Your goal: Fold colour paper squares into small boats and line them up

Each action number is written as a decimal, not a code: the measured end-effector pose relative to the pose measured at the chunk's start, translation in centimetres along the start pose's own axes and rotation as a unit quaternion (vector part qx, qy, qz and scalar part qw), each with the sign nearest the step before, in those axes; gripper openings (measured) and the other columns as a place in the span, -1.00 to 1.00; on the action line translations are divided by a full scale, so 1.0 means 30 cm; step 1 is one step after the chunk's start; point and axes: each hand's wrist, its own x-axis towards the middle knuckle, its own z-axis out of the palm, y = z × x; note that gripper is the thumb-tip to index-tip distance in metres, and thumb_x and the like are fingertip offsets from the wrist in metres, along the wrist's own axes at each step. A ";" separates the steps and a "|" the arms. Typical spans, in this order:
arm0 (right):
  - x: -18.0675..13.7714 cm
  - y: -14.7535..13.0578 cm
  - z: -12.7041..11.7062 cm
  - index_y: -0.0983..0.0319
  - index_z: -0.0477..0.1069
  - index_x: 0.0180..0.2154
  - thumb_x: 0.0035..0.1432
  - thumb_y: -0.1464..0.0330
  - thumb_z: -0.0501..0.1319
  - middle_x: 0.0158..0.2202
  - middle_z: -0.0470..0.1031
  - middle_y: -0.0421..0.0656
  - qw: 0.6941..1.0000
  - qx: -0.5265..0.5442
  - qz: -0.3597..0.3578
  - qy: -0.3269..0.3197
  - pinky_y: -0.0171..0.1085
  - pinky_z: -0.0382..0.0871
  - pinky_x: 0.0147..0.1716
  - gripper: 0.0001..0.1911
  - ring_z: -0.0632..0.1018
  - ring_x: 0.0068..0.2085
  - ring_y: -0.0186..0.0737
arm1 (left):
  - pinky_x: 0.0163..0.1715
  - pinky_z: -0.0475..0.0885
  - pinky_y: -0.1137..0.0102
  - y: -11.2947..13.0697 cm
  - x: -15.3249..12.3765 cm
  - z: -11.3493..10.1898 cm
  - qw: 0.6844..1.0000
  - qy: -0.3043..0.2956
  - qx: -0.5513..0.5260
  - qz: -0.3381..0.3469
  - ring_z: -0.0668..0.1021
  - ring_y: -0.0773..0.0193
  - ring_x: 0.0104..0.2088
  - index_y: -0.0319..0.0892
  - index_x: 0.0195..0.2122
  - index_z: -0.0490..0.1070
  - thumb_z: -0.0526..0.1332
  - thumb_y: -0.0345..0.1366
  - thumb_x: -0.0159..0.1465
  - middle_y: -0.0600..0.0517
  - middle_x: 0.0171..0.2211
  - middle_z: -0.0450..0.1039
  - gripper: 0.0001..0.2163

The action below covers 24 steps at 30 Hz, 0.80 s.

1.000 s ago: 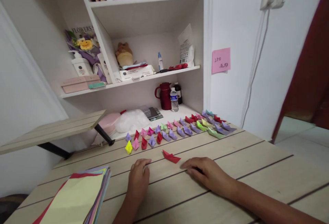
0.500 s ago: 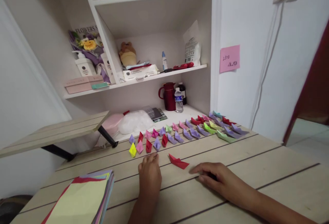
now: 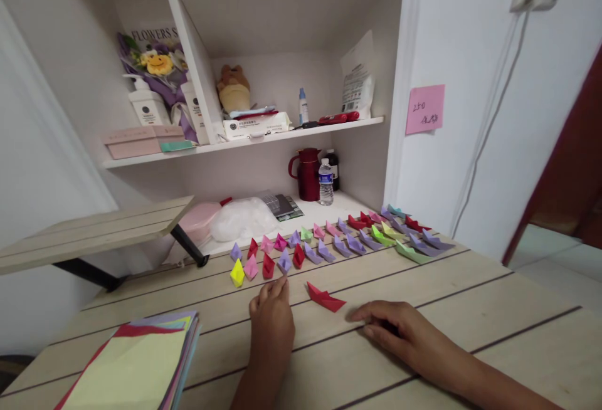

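A red folded paper boat (image 3: 325, 298) lies on the wooden table between my hands, touched by neither. My left hand (image 3: 271, 316) rests palm down to its left, fingers loosely bent and the index finger stretched forward, near a purple paper boat (image 3: 284, 262). No object shows in it; its thumb is hidden. To the red boat's right, my right hand (image 3: 399, 331) lies on its side, thumb and index finger apart, holding nothing. Beyond both hands stand several small paper boats in rows, among them a yellow one (image 3: 237, 273) and a light green one (image 3: 414, 252).
A stack of coloured paper (image 3: 134, 360) lies at the front left. Behind it is a raised wooden shelf (image 3: 94, 231) on black legs. At the back stand a dark red jug (image 3: 308, 175), a water bottle (image 3: 326, 183) and a white plastic bag (image 3: 244, 220).
The camera view has shifted slightly, so the shelves and paper stack appear a little displaced. Both hands and the red boat stay nearly where they were on the table.
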 end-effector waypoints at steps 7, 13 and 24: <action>-0.002 0.010 -0.001 0.09 0.52 -0.08 0.28 0.28 0.13 -0.10 0.59 -0.14 1.000 -0.005 -0.001 -0.002 -0.21 0.40 -0.06 -0.75 0.57 -0.11 -0.09 | 0.06 0.20 0.16 0.003 -0.004 0.000 1.000 -0.006 0.010 0.003 0.30 0.15 0.21 -0.08 0.22 0.28 -0.03 -0.60 0.18 0.08 0.29 0.26 -0.41; -0.002 -0.006 -0.007 0.12 0.53 -0.11 0.26 0.34 0.15 -0.13 0.60 -0.15 1.000 0.008 -0.013 -0.007 -0.25 0.40 -0.08 -0.78 0.58 -0.12 -0.13 | 0.03 0.21 0.12 0.005 -0.004 -0.003 1.000 -0.008 0.016 0.004 0.30 0.11 0.20 -0.08 0.22 0.28 -0.05 -0.62 0.17 0.09 0.29 0.25 -0.40; -0.011 -0.025 -0.015 0.15 0.53 -0.12 0.28 0.32 0.14 -0.14 0.60 -0.13 0.999 0.015 -0.017 -0.024 -0.25 0.40 -0.08 -0.77 0.58 -0.12 -0.14 | 0.05 0.19 0.16 0.009 0.000 -0.004 1.000 -0.017 0.021 -0.001 0.29 0.13 0.22 -0.03 0.23 0.27 -0.03 -0.60 0.17 0.09 0.30 0.24 -0.40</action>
